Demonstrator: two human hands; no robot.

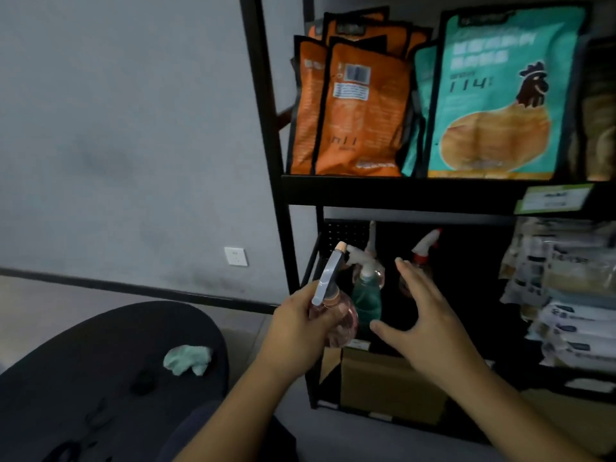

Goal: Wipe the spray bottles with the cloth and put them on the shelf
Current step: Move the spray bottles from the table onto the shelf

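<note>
My left hand [300,323] grips a pink spray bottle [336,320] with a grey-blue trigger head, held at the front left corner of the black shelf [400,195]. My right hand [420,315] hovers open just to its right, fingers spread, holding nothing. Behind them on the lower shelf stand a green spray bottle [366,295] and a pink bottle with a red and white nozzle [423,251], partly hidden by my right hand. The light green cloth [188,359] lies crumpled on the dark round table [100,378] at the lower left.
Orange bags [353,108] and a teal bag [500,95] with a rooster picture fill the upper shelf. Stacked white packages [566,295] sit on the lower shelf at right. A cardboard box [390,385] stands below. A wall socket [236,256] is at left.
</note>
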